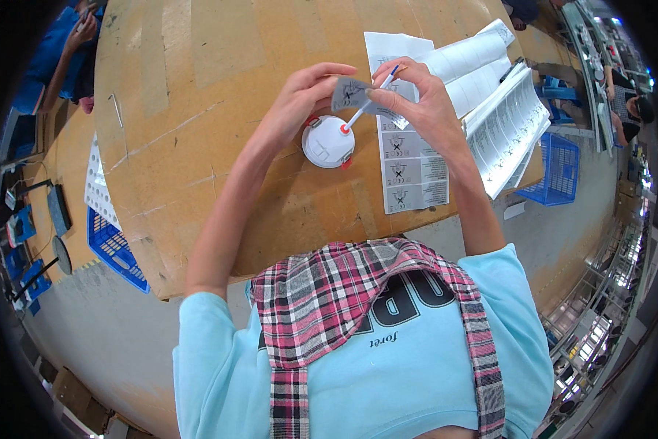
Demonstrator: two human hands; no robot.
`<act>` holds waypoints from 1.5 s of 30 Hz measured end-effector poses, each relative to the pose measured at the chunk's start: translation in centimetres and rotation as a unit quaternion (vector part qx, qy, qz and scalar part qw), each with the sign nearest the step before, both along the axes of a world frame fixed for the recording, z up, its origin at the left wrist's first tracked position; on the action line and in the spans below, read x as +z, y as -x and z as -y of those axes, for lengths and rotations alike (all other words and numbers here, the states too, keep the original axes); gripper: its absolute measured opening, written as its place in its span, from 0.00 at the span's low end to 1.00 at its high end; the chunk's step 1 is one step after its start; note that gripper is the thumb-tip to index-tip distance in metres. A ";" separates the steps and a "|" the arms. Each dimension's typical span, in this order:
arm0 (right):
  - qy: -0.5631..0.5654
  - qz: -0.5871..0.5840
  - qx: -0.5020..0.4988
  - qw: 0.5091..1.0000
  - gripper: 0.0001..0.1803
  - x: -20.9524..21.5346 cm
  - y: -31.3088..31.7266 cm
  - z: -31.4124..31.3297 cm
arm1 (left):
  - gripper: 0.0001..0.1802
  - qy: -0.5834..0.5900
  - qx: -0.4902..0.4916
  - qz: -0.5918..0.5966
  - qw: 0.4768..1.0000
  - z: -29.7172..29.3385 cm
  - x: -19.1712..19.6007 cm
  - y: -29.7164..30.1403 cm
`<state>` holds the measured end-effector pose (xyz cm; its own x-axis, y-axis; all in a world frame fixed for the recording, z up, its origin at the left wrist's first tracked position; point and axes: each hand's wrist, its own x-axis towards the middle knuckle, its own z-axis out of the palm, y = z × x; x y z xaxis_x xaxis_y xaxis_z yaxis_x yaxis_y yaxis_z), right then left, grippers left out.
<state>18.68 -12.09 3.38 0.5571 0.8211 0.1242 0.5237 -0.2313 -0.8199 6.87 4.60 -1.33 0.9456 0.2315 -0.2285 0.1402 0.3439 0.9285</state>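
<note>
My left hand point(300, 99) pinches a small grey sticker label point(349, 92) by its left edge, just above a round white disc-shaped device point(327, 142) with red clips that lies on the cardboard-covered table point(197, 88). My right hand point(420, 99) grips the same label's right side and also holds a thin white stick with a red end point(363, 111) and blue tip; its red end touches the disc. A strip of several grey labels point(409, 164) lies under my right wrist.
Stacks of white label sheets point(501, 117) lie at the right of the table. Blue plastic baskets stand on the floor at the left point(113, 249) and the right point(559, 168). Another person in blue point(62, 51) sits at the far left.
</note>
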 end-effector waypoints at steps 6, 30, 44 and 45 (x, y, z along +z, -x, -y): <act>0.031 -0.009 0.041 0.999 0.08 1.7 0.6 -0.3 | 0.20 0.093 -0.213 -0.083 0.969 -0.4 0.5 -3.8; -0.015 0.000 0.056 0.998 0.08 1.7 1.1 0.8 | 0.20 0.408 -0.421 0.022 0.810 1.4 -2.8 -6.2; -0.040 0.052 -0.019 0.998 0.08 0.5 1.4 1.7 | 0.20 0.218 -0.122 0.049 0.967 0.0 -0.6 -3.3; -0.040 0.052 -0.018 0.998 0.08 0.3 1.4 1.7 | 0.18 0.185 -0.094 0.034 0.978 0.0 -0.4 -3.1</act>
